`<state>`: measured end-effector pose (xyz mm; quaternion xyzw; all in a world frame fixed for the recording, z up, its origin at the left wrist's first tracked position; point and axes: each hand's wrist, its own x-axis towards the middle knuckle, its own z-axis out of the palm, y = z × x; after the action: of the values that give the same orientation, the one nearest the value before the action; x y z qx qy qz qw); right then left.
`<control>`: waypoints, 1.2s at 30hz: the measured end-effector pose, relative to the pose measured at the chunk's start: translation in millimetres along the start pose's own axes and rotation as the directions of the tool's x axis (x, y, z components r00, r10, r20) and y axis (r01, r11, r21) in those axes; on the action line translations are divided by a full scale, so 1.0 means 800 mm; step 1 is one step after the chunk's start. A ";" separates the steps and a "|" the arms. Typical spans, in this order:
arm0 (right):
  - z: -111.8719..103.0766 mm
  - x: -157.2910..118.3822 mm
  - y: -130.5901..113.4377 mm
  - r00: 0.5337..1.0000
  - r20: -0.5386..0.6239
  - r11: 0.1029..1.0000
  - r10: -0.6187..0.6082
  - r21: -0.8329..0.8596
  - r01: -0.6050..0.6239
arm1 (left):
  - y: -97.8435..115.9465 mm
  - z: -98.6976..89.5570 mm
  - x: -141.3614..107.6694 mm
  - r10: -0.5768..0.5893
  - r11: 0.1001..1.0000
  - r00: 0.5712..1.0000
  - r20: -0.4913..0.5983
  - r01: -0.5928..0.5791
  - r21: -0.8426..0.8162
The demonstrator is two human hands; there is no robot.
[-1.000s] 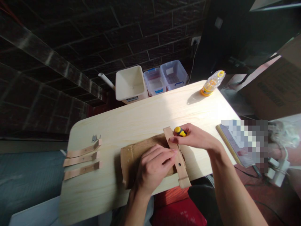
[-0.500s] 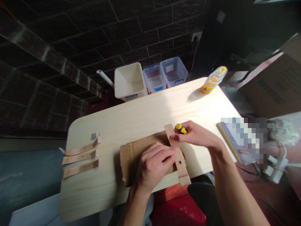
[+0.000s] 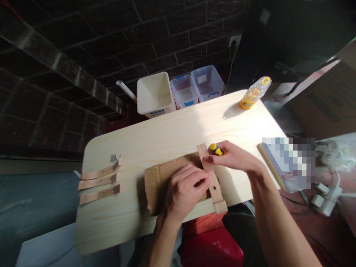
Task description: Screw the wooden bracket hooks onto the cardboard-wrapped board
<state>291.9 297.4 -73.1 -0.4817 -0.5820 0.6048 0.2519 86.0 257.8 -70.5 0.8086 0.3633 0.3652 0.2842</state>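
Observation:
A wooden strip point(image 3: 214, 182) with a dark hole and a raised end block lies across the right end of a brown cardboard box point(image 3: 152, 189). My right hand point(image 3: 232, 156) is closed around a yellow-and-black screwdriver handle point(image 3: 215, 149); its shaft is hidden, and the thumb lies on the strip. My left hand point(image 3: 185, 191) rests over the cardboard, its fingertips pinched together at the strip's edge. Whatever they hold is too small or covered to make out. Several similar wooden strips point(image 3: 101, 191) lie at the table's left, beside a few small screws point(image 3: 113, 158).
A clear bottle with yellow parts point(image 3: 251, 95) stands at the table's point(image 3: 155, 139) far right corner. Beyond the back edge are a cream bin point(image 3: 154, 92) and two clear plastic boxes point(image 3: 207, 83). A flat packet point(image 3: 280, 163) lies by the right edge, near a power strip point(image 3: 328, 200).
The whole view has shifted slightly. Both hands keep nearly the same grip and place on the strip, with the screwdriver still in my right hand.

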 end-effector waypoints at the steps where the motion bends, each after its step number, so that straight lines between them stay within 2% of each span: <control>1: 0.000 0.000 0.000 1.000 0.000 1.000 -0.003 -0.002 0.003 | 0.000 -0.001 0.000 -0.006 1.000 1.000 0.005 0.006 -0.008; 10: -0.001 -0.002 -0.007 1.000 0.018 1.000 -0.008 -0.008 0.008 | -0.007 -0.004 -0.007 -0.005 1.000 0.999 0.033 0.006 -0.022; 36: -0.003 -0.003 -0.002 1.000 0.020 1.000 -0.016 -0.009 0.017 | -0.002 -0.006 -0.002 -0.041 0.985 0.999 0.032 0.035 0.169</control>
<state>294.8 296.8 -70.9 -0.4720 -0.5912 0.6047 0.2490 81.1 258.0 -69.7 0.8289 0.4032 0.3134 0.2283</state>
